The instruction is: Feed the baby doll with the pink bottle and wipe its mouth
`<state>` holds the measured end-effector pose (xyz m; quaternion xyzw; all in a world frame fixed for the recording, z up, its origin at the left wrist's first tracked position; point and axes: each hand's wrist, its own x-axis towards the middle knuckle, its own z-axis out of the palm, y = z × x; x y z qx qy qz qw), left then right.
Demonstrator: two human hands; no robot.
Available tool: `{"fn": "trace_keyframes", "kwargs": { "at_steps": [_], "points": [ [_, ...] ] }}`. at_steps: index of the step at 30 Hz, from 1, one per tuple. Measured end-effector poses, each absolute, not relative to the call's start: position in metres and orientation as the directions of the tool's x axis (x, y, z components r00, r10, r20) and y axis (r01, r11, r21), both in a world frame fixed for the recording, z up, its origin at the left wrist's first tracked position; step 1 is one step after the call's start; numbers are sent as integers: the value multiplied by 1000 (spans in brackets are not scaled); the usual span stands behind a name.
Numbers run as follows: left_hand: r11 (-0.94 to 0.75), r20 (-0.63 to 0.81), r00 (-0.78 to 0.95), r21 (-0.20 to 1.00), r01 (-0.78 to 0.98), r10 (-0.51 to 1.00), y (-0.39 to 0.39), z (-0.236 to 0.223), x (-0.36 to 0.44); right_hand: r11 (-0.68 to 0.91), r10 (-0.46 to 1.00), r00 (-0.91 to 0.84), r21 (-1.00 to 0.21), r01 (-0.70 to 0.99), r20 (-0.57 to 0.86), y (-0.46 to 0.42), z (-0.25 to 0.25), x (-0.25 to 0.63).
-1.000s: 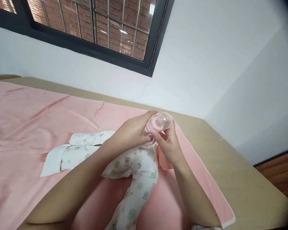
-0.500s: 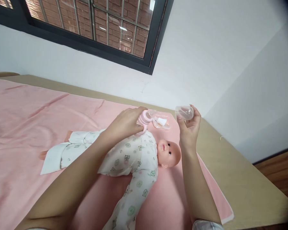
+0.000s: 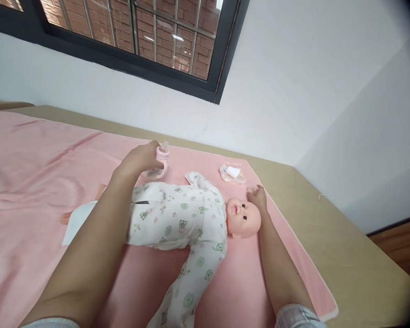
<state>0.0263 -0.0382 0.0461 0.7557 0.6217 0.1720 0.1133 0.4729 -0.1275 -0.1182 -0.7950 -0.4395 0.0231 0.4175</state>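
Note:
My left hand [image 3: 141, 157] is closed around a pink-collared baby bottle [image 3: 162, 157] with a clear teat and a pink handle, held upright on or just over the blanket beyond the doll's legs. Near the top of the doll's head, my right hand [image 3: 258, 198] is closed on a clear bottle cap [image 3: 252, 190], low at the blanket; my fingers hide most of it. Between my arms a baby doll [image 3: 177, 214] lies face up in a white suit with green animal prints, its head to the right. My left forearm covers part of its legs.
A small clear packet with a white label [image 3: 233, 173] lies beyond the doll's head. The pink blanket [image 3: 48, 182] covers much of the wooden table [image 3: 328, 237]. A white wall [image 3: 276, 91] and a barred window stand behind.
My left hand has carried the bottle left, from above the doll's chest to beyond its legs. My right hand has lowered the clear cap toward the blanket by the doll's head.

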Motion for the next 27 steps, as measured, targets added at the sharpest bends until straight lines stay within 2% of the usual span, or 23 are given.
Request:
{"fn": "trace_keyframes", "kwargs": {
  "at_steps": [10,19,27],
  "points": [
    [-126,-4,136,347,929,991,-8,20,5,-267,704,642,-725,635,303,-128,-123,477],
    [-82,13,83,332,940,996,-6,15,5,-182,666,659,-781,597,349,-126,-127,481],
    [-63,-1,67,331,941,998,-7,11,9,-190,655,671,-783,592,349,-125,-130,484]
  ]
}}
